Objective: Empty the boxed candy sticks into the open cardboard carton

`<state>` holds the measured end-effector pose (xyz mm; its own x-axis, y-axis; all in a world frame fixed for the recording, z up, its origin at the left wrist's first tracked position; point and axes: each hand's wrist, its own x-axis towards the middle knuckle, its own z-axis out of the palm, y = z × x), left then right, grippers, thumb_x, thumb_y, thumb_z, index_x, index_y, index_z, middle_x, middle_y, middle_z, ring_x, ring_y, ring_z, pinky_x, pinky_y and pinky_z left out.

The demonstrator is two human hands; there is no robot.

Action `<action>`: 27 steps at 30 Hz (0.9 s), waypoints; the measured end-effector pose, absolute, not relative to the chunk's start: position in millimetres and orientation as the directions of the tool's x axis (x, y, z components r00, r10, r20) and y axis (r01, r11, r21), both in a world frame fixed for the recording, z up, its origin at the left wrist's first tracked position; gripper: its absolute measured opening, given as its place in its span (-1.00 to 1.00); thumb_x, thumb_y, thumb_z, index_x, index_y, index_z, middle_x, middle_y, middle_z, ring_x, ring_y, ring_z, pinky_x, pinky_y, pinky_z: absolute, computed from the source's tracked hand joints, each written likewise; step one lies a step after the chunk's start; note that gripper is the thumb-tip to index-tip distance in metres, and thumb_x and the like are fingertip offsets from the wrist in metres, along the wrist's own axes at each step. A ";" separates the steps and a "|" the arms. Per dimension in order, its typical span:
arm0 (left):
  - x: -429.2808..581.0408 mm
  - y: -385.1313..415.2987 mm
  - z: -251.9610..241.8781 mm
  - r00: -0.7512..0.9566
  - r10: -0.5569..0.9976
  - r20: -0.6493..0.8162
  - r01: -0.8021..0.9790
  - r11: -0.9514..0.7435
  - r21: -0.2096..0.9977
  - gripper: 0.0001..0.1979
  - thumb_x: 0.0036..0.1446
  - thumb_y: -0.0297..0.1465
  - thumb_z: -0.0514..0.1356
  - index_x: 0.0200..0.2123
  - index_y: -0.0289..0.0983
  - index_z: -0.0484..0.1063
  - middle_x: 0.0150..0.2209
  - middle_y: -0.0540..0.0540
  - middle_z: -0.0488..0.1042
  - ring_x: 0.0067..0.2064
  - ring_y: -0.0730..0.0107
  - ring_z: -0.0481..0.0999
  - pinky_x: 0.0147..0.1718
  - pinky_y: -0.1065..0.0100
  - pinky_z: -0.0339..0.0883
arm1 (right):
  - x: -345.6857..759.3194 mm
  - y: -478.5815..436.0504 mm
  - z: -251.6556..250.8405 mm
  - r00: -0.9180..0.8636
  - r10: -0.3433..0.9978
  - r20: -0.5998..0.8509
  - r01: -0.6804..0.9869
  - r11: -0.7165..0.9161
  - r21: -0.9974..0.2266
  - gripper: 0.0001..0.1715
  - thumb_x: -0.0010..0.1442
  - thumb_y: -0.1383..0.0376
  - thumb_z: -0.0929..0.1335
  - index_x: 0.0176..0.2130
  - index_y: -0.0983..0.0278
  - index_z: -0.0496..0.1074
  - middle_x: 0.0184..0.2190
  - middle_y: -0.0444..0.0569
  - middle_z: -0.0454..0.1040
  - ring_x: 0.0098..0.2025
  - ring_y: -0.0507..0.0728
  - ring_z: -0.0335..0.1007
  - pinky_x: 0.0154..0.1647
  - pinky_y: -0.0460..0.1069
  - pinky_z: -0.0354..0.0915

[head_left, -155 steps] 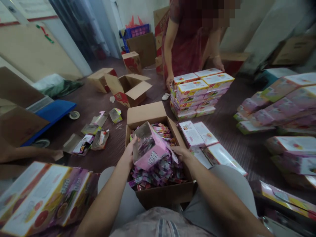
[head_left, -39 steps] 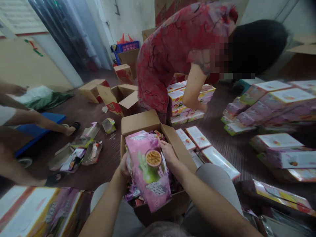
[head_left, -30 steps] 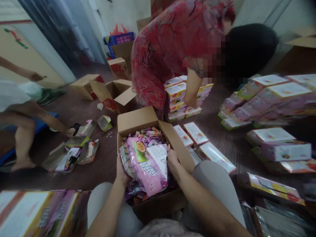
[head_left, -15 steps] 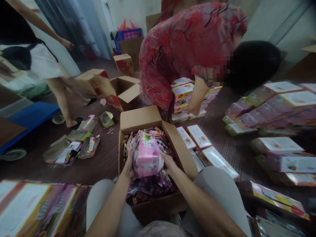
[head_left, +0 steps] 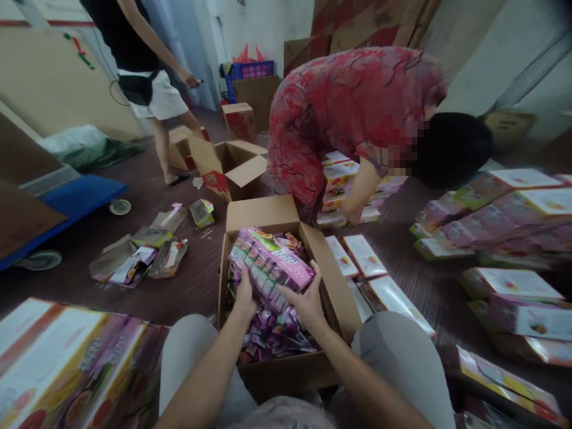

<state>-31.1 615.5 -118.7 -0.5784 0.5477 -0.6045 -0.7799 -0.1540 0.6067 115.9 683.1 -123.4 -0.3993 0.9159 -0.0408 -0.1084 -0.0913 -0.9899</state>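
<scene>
Between my two hands is a pink and purple snack box [head_left: 279,255], tilted, with small wrapped packets showing through its clear front. My left hand [head_left: 245,296] grips its lower left side, fingers partly hidden beneath. At the right end, my right hand [head_left: 309,298] holds the box with the thumb across the front and the fingers around the edge. Below it, an open cardboard carton [head_left: 328,280] between my knees is filled with loose small purple packets [head_left: 281,333].
White-topped product boxes [head_left: 364,255] lie right of the carton, with stacks [head_left: 504,220] farther right. More boxes [head_left: 49,351] stand at lower left. Torn packaging [head_left: 167,256] litters the floor near a blue trolley [head_left: 84,196]. A person in red [head_left: 348,107] bends over boxes ahead; another [head_left: 152,95] stands behind.
The snack box has turned in my hands from end-on to lengthwise, its clear front now showing. The person at the left has stepped along, and my view has shifted slightly.
</scene>
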 end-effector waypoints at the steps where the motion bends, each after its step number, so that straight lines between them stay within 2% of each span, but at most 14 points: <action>1: -34.0 611.4 -115.1 -0.566 0.577 -0.589 -0.768 -0.109 0.631 -0.43 0.30 0.02 0.07 0.14 -0.24 0.46 -0.07 -0.24 0.65 0.02 0.07 0.61 0.02 0.11 0.50 | 117.3 686.3 -114.8 -0.362 0.931 -0.040 -0.125 -0.091 -0.988 0.30 -0.20 0.06 0.61 0.34 0.22 0.01 0.31 0.23 0.23 0.32 0.32 0.21 0.39 0.24 0.10; 3: -47.8 603.3 -106.7 -0.553 0.599 -0.580 -0.737 -0.026 0.676 -0.36 0.27 0.13 0.00 -0.02 -0.27 0.54 -0.21 -0.24 0.66 -0.05 0.04 0.63 -0.05 0.12 0.52 | 121.1 696.0 -100.6 -0.358 0.933 -0.031 -0.197 -0.108 -0.974 0.20 -0.15 0.10 0.59 0.31 0.19 0.05 0.29 0.19 0.27 0.27 0.31 0.28 0.33 0.24 0.20; 6: -72.3 599.4 -95.1 -0.562 0.578 -0.592 -0.713 0.025 0.701 -0.23 0.21 0.25 -0.12 -0.19 -0.28 0.56 -0.37 -0.23 0.61 -0.15 0.00 0.63 -0.15 0.09 0.53 | 127.2 711.6 -91.6 -0.470 0.882 -0.024 -0.257 -0.162 -0.953 0.08 -0.19 0.16 0.59 0.24 0.16 0.18 0.26 0.12 0.33 0.26 0.32 0.31 0.27 0.21 0.28; 8: -79.0 603.9 -90.0 -0.564 0.612 -0.554 -0.702 -0.003 0.712 -0.26 0.24 0.22 -0.14 -0.14 -0.26 0.54 -0.35 -0.19 0.61 -0.19 0.06 0.62 -0.16 0.09 0.52 | 130.7 720.3 -92.9 -0.519 0.853 -0.055 -0.249 -0.212 -0.945 0.04 -0.19 0.17 0.59 0.22 0.17 0.22 0.25 0.12 0.35 0.27 0.32 0.30 0.29 0.20 0.27; 11: -75.1 613.1 -84.6 -0.566 0.660 -0.495 -0.673 -0.023 0.739 -0.45 0.30 0.10 -0.05 -0.02 -0.17 0.47 -0.32 -0.09 0.59 -0.27 0.20 0.60 -0.16 0.13 0.51 | 136.6 731.6 -95.5 -0.502 0.860 -0.087 -0.250 -0.241 -0.938 0.08 -0.13 0.15 0.56 0.29 0.17 0.17 0.27 0.13 0.33 0.29 0.33 0.29 0.31 0.23 0.25; 15: -72.5 613.8 -75.3 -0.581 0.607 -0.542 -0.673 0.015 0.739 -0.47 0.32 0.08 -0.10 -0.01 -0.14 0.43 -0.43 -0.04 0.51 -0.28 0.17 0.60 -0.16 0.11 0.50 | 143.8 738.5 -89.3 -0.496 0.868 -0.019 -0.168 -0.118 -0.979 0.20 -0.17 0.09 0.57 0.35 0.18 0.14 0.33 0.13 0.26 0.36 0.36 0.18 0.38 0.26 0.14; 17: -74.0 608.6 -72.2 -0.566 0.573 -0.593 -0.685 0.073 0.725 -0.41 0.30 0.12 -0.13 0.01 -0.13 0.45 -0.34 -0.10 0.58 -0.19 0.09 0.62 -0.14 0.07 0.49 | 144.9 738.5 -85.6 -0.508 0.861 0.028 -0.081 -0.015 -0.997 0.21 -0.21 0.08 0.60 0.34 0.18 0.20 0.38 0.11 0.19 0.43 0.37 0.06 0.43 0.25 0.05; 20: -72.7 598.2 -73.3 -0.472 0.608 -0.638 -0.707 0.171 0.686 -0.36 0.25 0.17 -0.07 0.01 -0.17 0.49 -0.16 -0.22 0.62 -0.06 0.01 0.61 -0.13 0.06 0.49 | 142.7 738.8 -83.7 -0.461 0.887 0.032 -0.039 0.015 -0.999 0.09 -0.09 -0.01 0.55 0.34 0.16 0.24 0.42 0.04 0.14 0.48 0.34 -0.09 0.48 0.29 -0.10; 22: -69.8 592.2 -75.2 -0.463 0.593 -0.658 -0.704 0.205 0.680 -0.36 0.26 0.16 -0.06 -0.02 -0.20 0.52 -0.18 -0.24 0.63 -0.09 0.03 0.62 -0.17 0.11 0.50 | 138.8 739.1 -83.3 -0.448 0.893 0.051 -0.048 0.033 -0.998 0.09 -0.04 -0.07 0.51 0.36 0.14 0.20 0.45 0.00 0.06 0.50 0.33 -0.15 0.49 0.28 -0.16; 25: -67.1 587.5 -72.3 -0.577 0.565 -0.591 -0.617 0.173 0.768 -0.41 0.29 0.11 -0.03 0.01 -0.17 0.53 -0.20 -0.19 0.64 -0.11 0.11 0.62 -0.19 0.21 0.49 | 132.1 738.6 -82.1 -0.489 0.866 0.107 -0.065 0.086 -0.994 0.22 -0.09 -0.11 0.53 0.40 0.17 0.14 0.49 0.00 -0.08 0.52 0.31 -0.21 0.49 0.21 -0.13; 27: -67.7 587.4 -64.8 -0.592 0.619 -0.516 -0.548 0.159 0.821 -0.40 0.29 0.11 -0.03 0.07 -0.15 0.52 -0.14 -0.18 0.64 -0.07 0.12 0.61 -0.16 0.23 0.48 | 129.2 739.7 -81.6 -0.450 0.890 0.074 -0.121 0.022 -0.992 0.18 -0.03 -0.14 0.48 0.41 0.19 0.11 0.48 0.02 -0.03 0.51 0.31 -0.19 0.49 0.22 -0.12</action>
